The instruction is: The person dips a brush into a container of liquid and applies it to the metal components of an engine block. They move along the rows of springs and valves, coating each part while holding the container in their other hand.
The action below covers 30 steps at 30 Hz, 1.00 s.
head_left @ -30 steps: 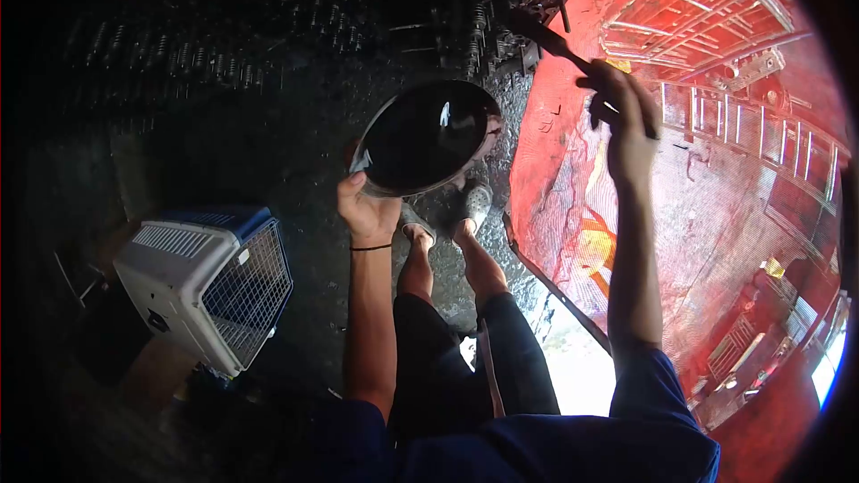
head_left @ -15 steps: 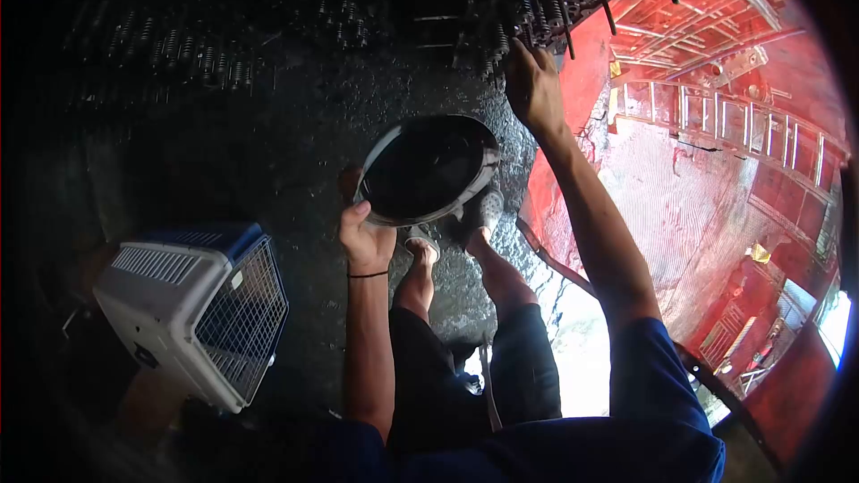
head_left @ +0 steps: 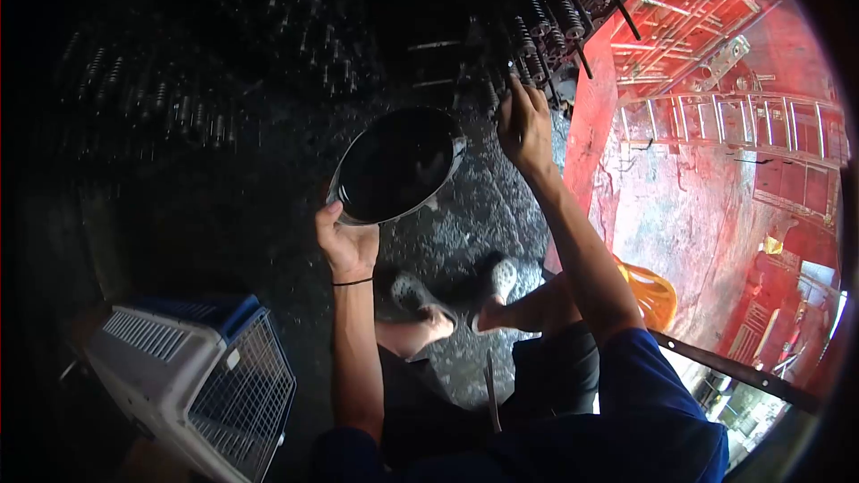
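Observation:
My left hand (head_left: 347,237) grips a round basin (head_left: 458,150) by its near rim, thumb on top and fingers underneath. The basin has a pale rim and a dark interior; what it holds, if anything, is too dark to tell. To the right and farther off, my right hand (head_left: 526,130) is raised just below the coil springs (head_left: 564,13) with rods that stand in rows at the top. Its fingers are drawn together, with a small bright spot at their tips, and I cannot make out what they hold.
A grey and blue pet carrier (head_left: 179,376) with a wire door sits at lower left. More springs (head_left: 107,72) line the dark upper left. At right are a red wall (head_left: 662,188), a metal ladder (head_left: 734,121) and an orange plastic piece (head_left: 651,295). The floor (head_left: 456,241) looks wet.
The basin and my left hand have shifted left in view. My right hand sits slightly lower, still near the springs. My feet have moved, and the orange piece has come into view.

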Motion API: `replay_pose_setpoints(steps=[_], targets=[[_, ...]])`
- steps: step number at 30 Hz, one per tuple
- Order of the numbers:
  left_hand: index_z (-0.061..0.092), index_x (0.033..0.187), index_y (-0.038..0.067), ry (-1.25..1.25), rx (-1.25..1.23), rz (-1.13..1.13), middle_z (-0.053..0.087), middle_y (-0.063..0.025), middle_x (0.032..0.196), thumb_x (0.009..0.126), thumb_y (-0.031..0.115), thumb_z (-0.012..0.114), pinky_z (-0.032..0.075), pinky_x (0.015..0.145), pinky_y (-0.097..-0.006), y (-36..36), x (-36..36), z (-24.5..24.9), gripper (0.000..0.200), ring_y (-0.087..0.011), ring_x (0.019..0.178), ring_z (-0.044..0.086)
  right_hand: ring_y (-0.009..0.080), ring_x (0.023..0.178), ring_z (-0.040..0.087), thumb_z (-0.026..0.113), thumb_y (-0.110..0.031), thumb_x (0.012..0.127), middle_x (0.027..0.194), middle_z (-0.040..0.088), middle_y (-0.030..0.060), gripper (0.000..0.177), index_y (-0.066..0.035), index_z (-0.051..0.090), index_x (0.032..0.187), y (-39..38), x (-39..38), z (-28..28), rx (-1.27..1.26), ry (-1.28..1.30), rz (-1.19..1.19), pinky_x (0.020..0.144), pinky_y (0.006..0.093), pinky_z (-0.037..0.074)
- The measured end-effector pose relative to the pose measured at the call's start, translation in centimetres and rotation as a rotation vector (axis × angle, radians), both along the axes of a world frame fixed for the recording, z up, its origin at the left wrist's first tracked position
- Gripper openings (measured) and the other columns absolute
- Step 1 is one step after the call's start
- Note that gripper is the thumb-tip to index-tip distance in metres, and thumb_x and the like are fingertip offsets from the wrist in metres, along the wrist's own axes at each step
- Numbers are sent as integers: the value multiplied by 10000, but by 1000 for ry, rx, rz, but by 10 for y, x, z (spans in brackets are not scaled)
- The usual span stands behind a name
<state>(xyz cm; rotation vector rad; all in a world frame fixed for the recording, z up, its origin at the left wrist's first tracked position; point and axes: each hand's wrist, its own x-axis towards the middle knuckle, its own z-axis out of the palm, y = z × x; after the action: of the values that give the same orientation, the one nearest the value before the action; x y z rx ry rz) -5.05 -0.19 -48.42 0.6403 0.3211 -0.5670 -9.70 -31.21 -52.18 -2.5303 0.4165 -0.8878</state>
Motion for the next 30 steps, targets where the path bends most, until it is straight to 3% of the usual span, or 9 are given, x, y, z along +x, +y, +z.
replay_pose_setpoints(steps=[6,8,14,17,21,24,26,28,30], targets=[[546,1371,62,-21,31,-54,585,-119,1381,804,359,630,374,1111,-551,-27,25,-4,645,-327,1306,513,406,984,571,618,-11,909,1096,606,259,469,102,509,1351,-8,19,0,-73,-223,41,881,457,493],[509,1404,60,-12,83,-42,535,-140,1427,790,415,636,368,1099,-593,-36,30,0,721,-360,1317,491,415,1048,557,614,-41,916,1140,581,272,493,118,486,1364,-10,15,-20,-31,-96,92,922,461,485],[471,1429,78,-123,42,-101,497,-159,1439,791,450,637,408,1049,-581,-33,37,-18,757,-359,1310,487,405,972,577,614,-47,916,1071,607,262,434,122,535,1308,-7,18,5,-5,-111,135,885,452,494],[477,1415,88,-107,55,-101,510,-147,1420,793,449,644,432,1020,-566,-24,39,-27,739,-346,1297,495,398,932,581,614,-48,915,1016,611,250,407,121,555,1280,1,23,15,-62,-347,164,867,457,496],[489,1408,124,-93,34,-99,523,-121,1415,789,441,670,448,999,-557,-15,39,-35,719,-333,1280,507,415,949,572,620,-82,915,1042,603,262,424,115,558,1286,-3,35,-1,-47,-197,83,908,460,481],[491,1408,130,-86,32,-73,524,-116,1418,791,436,672,446,1003,-559,-4,41,-40,711,-334,1282,507,406,933,588,642,-54,897,995,615,248,422,107,569,1281,10,23,9,-27,-233,118,855,461,508],[496,1405,131,-92,16,-76,521,-110,1425,795,431,671,441,1009,-565,1,45,-45,701,-334,1291,501,400,909,593,641,-34,901,978,623,239,398,96,576,1271,11,30,32,-38,-278,109,818,467,511],[491,1411,133,-120,25,-67,514,-107,1432,798,436,666,439,1007,-569,4,47,-44,706,-333,1297,494,395,902,593,625,-24,915,971,621,238,372,90,577,1266,6,45,60,-69,-613,99,807,474,502],[486,1418,127,-133,18,-70,502,-110,1438,792,446,667,438,1007,-565,1,49,-41,726,-327,1304,483,392,895,587,609,-17,927,961,619,245,368,90,564,1276,-6,65,81,-143,-668,68,801,470,494]])
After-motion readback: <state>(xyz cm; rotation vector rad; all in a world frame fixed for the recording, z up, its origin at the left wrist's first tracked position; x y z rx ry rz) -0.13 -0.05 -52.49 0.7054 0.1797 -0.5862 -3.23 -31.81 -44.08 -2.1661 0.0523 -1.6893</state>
